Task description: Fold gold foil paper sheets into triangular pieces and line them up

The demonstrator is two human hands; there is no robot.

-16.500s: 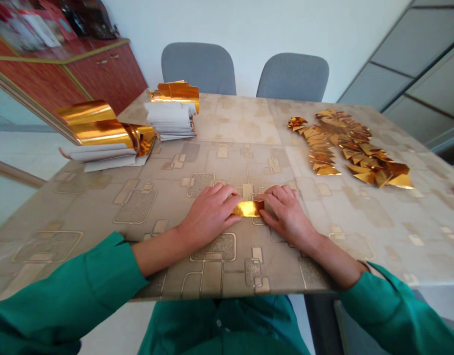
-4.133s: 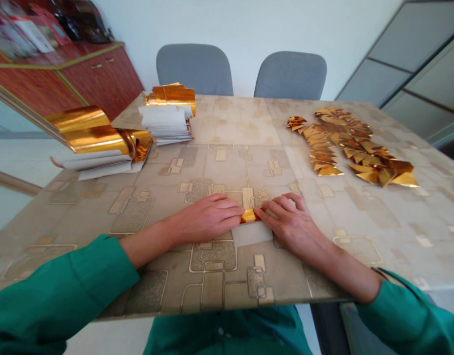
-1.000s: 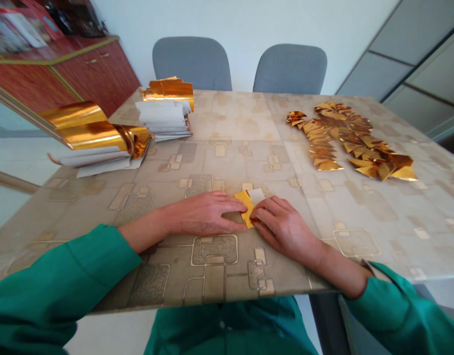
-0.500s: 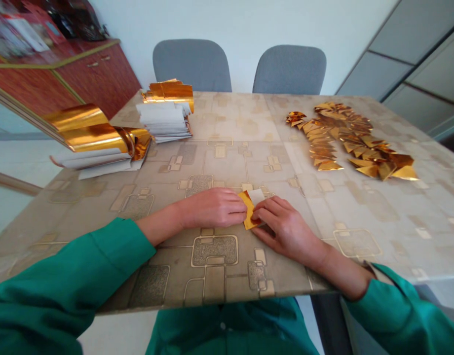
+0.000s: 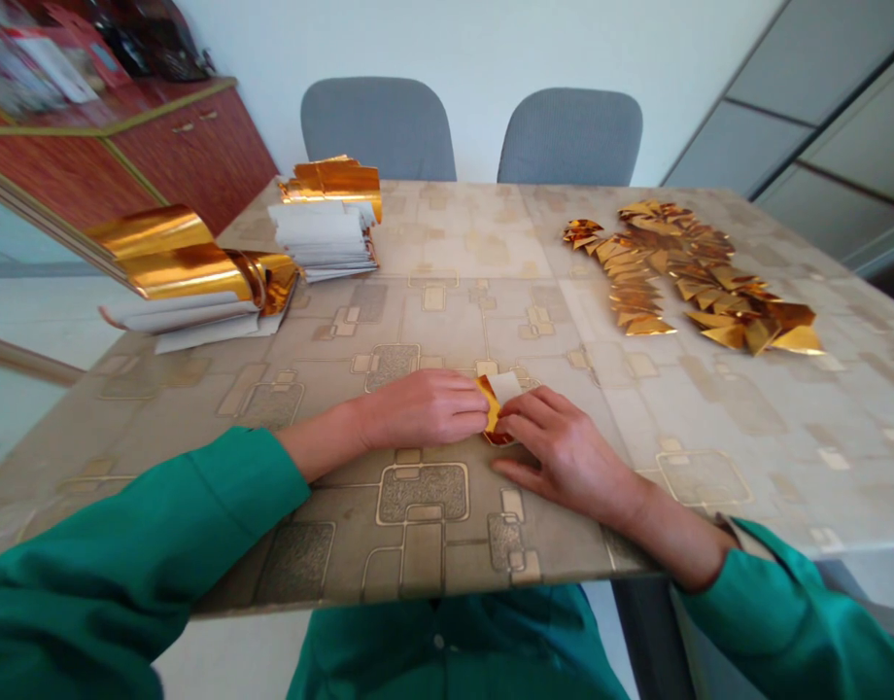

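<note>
Between my hands, near the table's front edge, lies a small piece of gold foil paper (image 5: pixel 494 408), partly folded, with a white corner showing at its far side. My left hand (image 5: pixel 439 408) grips its left side, fingers bent and close together. On its right side, the fingers of my right hand (image 5: pixel 556 437) press down at the fold, while the thumb is stretched toward me, apart from the paper. Both hands rest low on the tabletop and hide much of the sheet.
At the back left stand a curled stack of gold-and-white paper (image 5: pixel 199 272) and a second stack (image 5: pixel 323 233). Folded gold pieces (image 5: pixel 672 262) lie in rows at the back right. Two grey chairs (image 5: pixel 378 126) stand behind the patterned table (image 5: pixel 462 311); a wooden cabinet (image 5: pixel 191 146) is at left.
The near edge of the gold paper has been folded up and now looks shorter and rounded. My left fingers have slid slightly right; the right thumb has come away from the paper.
</note>
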